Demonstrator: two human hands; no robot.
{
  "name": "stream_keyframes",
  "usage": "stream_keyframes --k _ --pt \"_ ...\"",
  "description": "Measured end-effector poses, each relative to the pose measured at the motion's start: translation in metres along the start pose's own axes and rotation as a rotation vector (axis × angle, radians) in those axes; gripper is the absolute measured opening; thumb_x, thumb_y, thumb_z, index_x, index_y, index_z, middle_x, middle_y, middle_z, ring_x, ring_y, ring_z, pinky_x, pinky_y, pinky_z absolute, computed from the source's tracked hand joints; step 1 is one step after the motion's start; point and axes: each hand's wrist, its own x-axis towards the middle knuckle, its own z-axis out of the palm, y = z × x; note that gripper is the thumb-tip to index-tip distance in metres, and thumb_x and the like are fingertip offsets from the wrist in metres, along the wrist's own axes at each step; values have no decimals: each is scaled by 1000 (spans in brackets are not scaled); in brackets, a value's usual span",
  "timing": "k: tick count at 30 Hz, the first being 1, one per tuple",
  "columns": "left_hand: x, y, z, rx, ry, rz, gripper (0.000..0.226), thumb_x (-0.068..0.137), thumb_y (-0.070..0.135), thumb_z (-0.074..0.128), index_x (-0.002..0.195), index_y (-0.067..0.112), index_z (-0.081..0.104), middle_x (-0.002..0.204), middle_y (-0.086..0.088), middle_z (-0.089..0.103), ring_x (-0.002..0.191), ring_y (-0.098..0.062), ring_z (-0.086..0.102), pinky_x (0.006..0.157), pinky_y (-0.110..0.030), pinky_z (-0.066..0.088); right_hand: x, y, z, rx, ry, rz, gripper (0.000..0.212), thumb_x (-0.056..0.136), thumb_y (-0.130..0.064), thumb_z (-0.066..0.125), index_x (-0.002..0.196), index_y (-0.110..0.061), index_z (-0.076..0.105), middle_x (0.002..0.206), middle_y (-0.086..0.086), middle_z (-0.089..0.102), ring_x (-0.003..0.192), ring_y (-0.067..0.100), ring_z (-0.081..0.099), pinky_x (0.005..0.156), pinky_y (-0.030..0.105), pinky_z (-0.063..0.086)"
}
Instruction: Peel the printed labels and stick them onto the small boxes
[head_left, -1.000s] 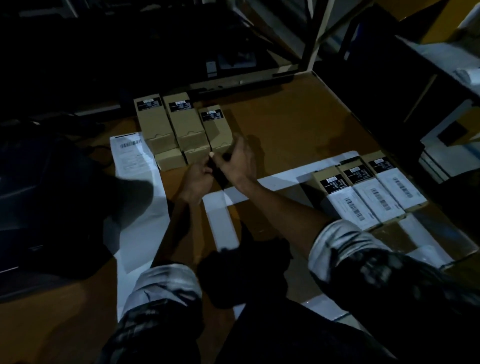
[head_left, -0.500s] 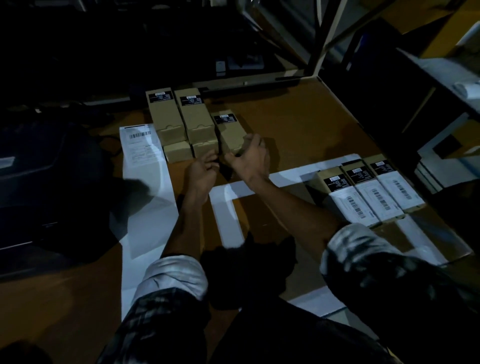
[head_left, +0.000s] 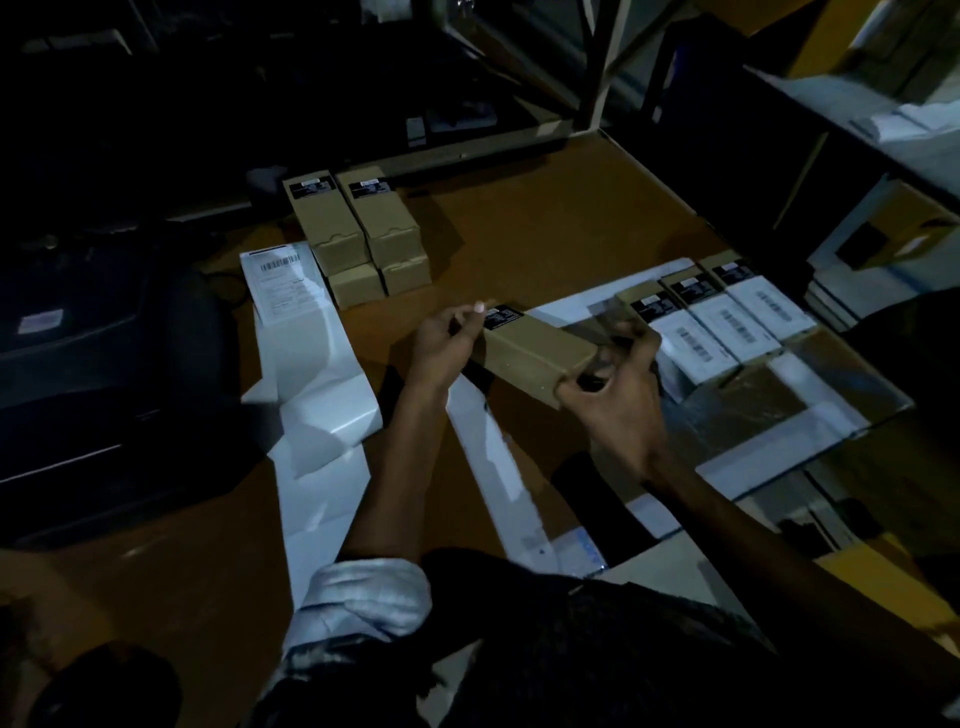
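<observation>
I hold a long brown cardboard box (head_left: 540, 351) with a black sticker on its far end above the middle of the table. My left hand (head_left: 447, 343) grips the far end, my right hand (head_left: 618, 384) grips the near end. A stack of unlabelled brown boxes (head_left: 363, 228) stands at the back left. Three boxes with white barcode labels (head_left: 727, 317) lie side by side on the right. A strip of white label paper (head_left: 306, 358) with one printed label (head_left: 283, 283) at its far end runs down the left of the table.
A dark printer (head_left: 88, 338) sits at the left edge, where the label strip starts. White backing sheets (head_left: 498, 457) lie under my arms. A clear plastic sheet (head_left: 779, 405) covers the right of the brown table (head_left: 545, 234). Shelving (head_left: 857, 104) stands beyond the right edge.
Both hands have lifted the rightmost box off the back stack and carried it toward me and to the right. The back stack now shows two boxes on top.
</observation>
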Motion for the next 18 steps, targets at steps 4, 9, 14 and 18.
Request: stream_keyframes --k 4,9,14,18 --pt "-35 -2 11 5 99 18 39 91 33 72 122 11 66 112 0 67 107 -16 63 80 -26 51 -14 19 -27 103 -49 69 91 80 -3 79 149 -15 19 124 -12 54 109 10 61 91 35 56" --pt "-81 -11 24 -14 235 102 24 88 19 75 110 11 68 110 -2 72 98 -13 68 84 -30 58 -14 34 -33 411 -55 220 99 82 20 67 158 -21 19 150 8 42 136 25 45 91 41 55" --pt "-122 -24 44 -1 381 73 12 89 15 74 96 16 65 101 0 69 97 -12 65 68 -4 45 9 41 -39 444 -150 162 92 87 27 49 159 -22 21 150 5 48 136 16 47 75 16 56" --pt "-133 -40 59 -13 486 -20 17 90 12 71 107 10 68 108 -1 69 101 -13 65 71 -7 47 29 48 -39 399 -256 148 95 85 27 45 159 -27 20 150 2 51 140 17 45 76 25 59"
